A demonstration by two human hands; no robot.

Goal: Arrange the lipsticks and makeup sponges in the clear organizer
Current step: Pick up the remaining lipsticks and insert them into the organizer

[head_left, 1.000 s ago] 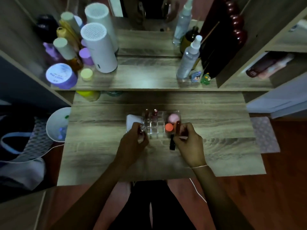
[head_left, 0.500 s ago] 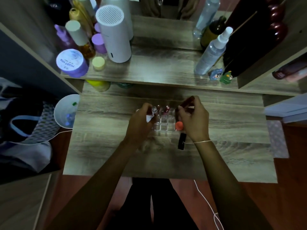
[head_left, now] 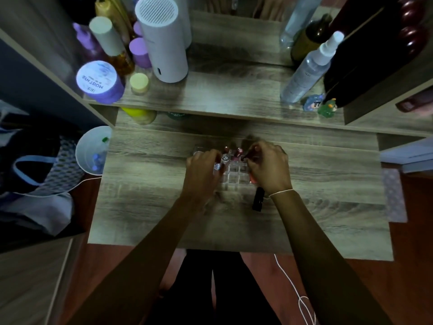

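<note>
The clear organizer (head_left: 236,175) sits mid-table between my hands, its grid cells showing. Two lipsticks (head_left: 239,152) stand in its back row. My left hand (head_left: 202,171) grips a silver-capped lipstick (head_left: 224,159) at the organizer's left edge. My right hand (head_left: 269,167) pinches a dark red lipstick (head_left: 251,153) over the back right cells and covers most of that side. An orange sponge (head_left: 252,179) peeks out under my right palm. A black lipstick (head_left: 257,199) lies on the table just in front of the organizer.
A raised shelf behind holds a white cylinder (head_left: 162,41), a purple jar (head_left: 98,82), bottles and a spray bottle (head_left: 307,71). A white bowl (head_left: 92,150) sits off the table's left edge. A white cord (head_left: 295,292) hangs at the front.
Both hands moved from the organizer's front to its back row. My right hand now holds its lipstick over the back right cells, hiding the pink sponge.
</note>
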